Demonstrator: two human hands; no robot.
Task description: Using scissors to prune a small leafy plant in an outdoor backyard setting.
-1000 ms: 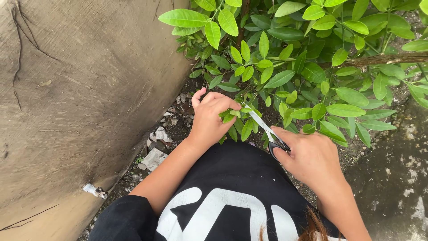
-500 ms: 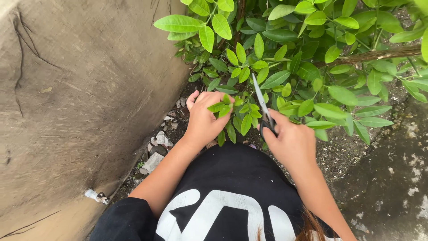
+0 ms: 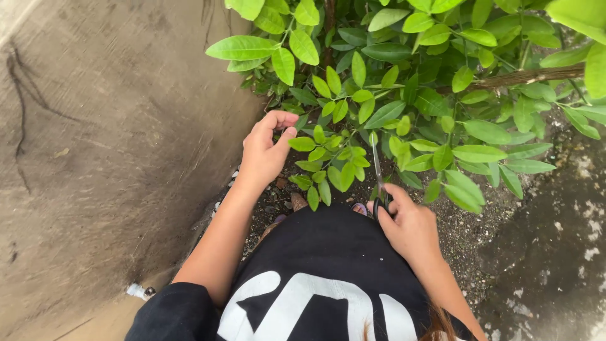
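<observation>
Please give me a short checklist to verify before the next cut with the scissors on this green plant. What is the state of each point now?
1. Grip on the black-handled metal scissors: the right hand holds the handles. Ok.
2. Blades: they point up into the leaves and look closed. Not ok for cutting until opened.
3. Left hand away from the blades: it touches leaves at the left side of the small leafy green sprig, apart from the scissors. Ok.
4. Stem to cut in view: leaves hide it. Cannot tell.
5. Thick brown branch: far from the blades. Ok.
</observation>
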